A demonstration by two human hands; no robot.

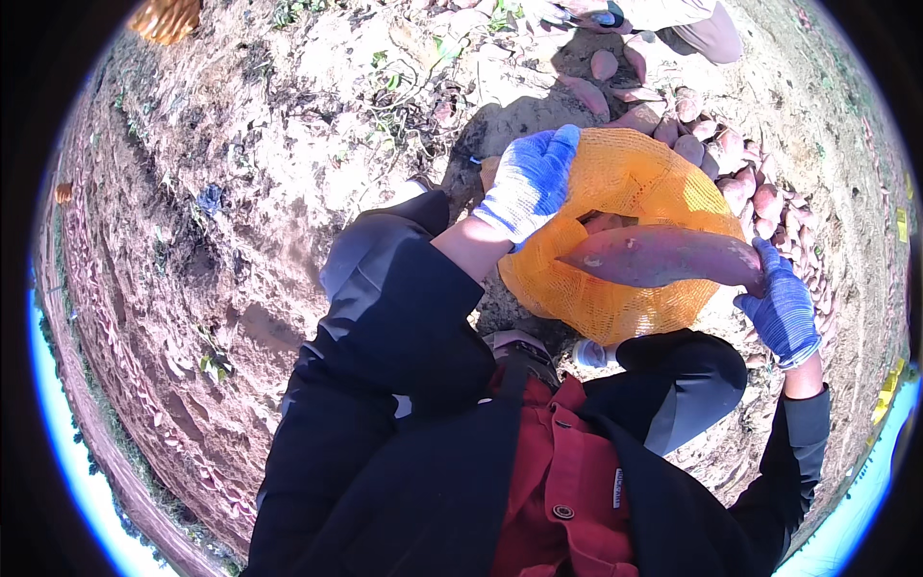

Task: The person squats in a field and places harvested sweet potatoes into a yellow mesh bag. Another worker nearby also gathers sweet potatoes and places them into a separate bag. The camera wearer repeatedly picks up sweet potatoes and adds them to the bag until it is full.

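Observation:
A long purple-red sweet potato (663,256) lies across the mouth of an orange mesh sack (620,162), its right end gripped by my right hand (782,306). My left hand (532,180), in a blue and white knit glove like the right one, is closed on the sack's upper left rim. Inside the sack, part of another sweet potato (609,222) shows; the rest of the contents is hidden behind the long one. The sack stands on the soil between my bent knees.
A heap of sweet potatoes (728,148) runs along the sack's right side. Beyond it, another person's gloved hand (544,13) and leg (710,36) are at the top edge. A filled orange sack (166,20) stands far left. Dry vines (393,119) lie on the soil.

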